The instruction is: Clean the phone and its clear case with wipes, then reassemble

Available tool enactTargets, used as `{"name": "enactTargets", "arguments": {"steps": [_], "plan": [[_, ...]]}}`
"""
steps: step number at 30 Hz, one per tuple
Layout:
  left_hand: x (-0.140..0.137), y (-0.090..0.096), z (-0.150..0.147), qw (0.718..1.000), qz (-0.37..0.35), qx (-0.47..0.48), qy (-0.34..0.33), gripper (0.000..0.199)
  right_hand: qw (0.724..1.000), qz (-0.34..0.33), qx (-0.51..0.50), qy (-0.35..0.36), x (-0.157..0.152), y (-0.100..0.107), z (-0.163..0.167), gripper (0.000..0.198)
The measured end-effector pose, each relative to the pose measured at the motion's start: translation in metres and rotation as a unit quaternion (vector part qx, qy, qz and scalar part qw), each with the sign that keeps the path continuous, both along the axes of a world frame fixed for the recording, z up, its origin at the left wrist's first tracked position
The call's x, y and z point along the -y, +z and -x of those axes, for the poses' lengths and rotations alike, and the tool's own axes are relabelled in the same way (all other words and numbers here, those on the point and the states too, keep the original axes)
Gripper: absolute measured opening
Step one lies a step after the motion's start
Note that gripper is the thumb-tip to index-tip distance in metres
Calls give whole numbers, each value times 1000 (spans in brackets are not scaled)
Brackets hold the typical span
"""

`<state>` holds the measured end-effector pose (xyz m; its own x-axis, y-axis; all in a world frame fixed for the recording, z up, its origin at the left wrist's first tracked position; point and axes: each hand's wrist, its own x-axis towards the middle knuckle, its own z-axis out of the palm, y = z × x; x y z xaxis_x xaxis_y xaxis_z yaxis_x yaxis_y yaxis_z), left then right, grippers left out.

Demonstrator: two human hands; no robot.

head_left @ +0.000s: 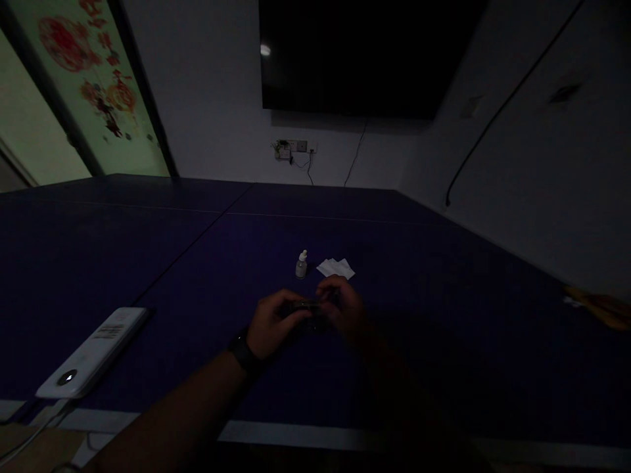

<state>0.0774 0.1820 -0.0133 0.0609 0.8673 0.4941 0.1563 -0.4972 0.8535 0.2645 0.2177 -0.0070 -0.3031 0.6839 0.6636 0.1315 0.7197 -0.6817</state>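
In dim light, my left hand (273, 322), with a dark band on the wrist, grips a small thin dark object (306, 304) between thumb and fingers. Pale glints run along its edge, and its kind cannot be told. My right hand (345, 309) is at the object's right end, thumb and fingertips bent in against it; shadow hides part of this grip. Just beyond the hands stands an upright small bottle (301, 266) with a white dropper-like top. Right of it lie several white sheets (336, 268), flat and overlapping, close behind my right fingers.
A white power bank (96, 351) with a cable lies at the left on the dark blue table (197, 263), whose pale front edge (296, 433) runs below my arms. Something yellowish (601, 309) lies at the far right. A large screen (365, 59) hangs on the wall above sockets (296, 148).
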Motion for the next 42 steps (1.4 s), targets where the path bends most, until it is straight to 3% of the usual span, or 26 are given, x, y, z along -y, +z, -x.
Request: {"name": "enactTargets", "arguments": {"steps": [5, 17, 20, 23, 25, 28, 32, 36, 42], "plan": [[2, 2, 0, 999, 24, 25, -19, 31, 996, -56, 35, 64, -1, 13, -8, 22], [-6, 5, 1, 998, 37, 43, -20, 30, 999, 47, 9, 10, -10, 10, -8, 22], [-14, 2, 10, 997, 28, -56, -52, 31, 999, 49, 6, 6, -12, 8, -11, 21], [-22, -4, 18, 972, 12, -204, -116, 27, 998, 53, 26, 28, -14, 9, -15, 22], [-24, -8, 19, 962, 7, -240, -127, 25, 996, 63, 50, 46, -14, 10, -18, 22], [-24, -5, 20, 972, -24, -216, -90, 24, 997, 64, 33, 40, -17, 12, -22, 20], [-25, 8, 27, 989, -78, -123, 19, 27, 996, 59, -68, -18, -27, 9, -32, 28], [-29, 11, 36, 972, -129, -196, -22, 23, 990, 90, -92, -51, -39, 6, -44, 28], [-31, 8, 36, 967, -162, -191, 49, 23, 977, 209, 5, 30, -40, 7, -49, 31]]}}
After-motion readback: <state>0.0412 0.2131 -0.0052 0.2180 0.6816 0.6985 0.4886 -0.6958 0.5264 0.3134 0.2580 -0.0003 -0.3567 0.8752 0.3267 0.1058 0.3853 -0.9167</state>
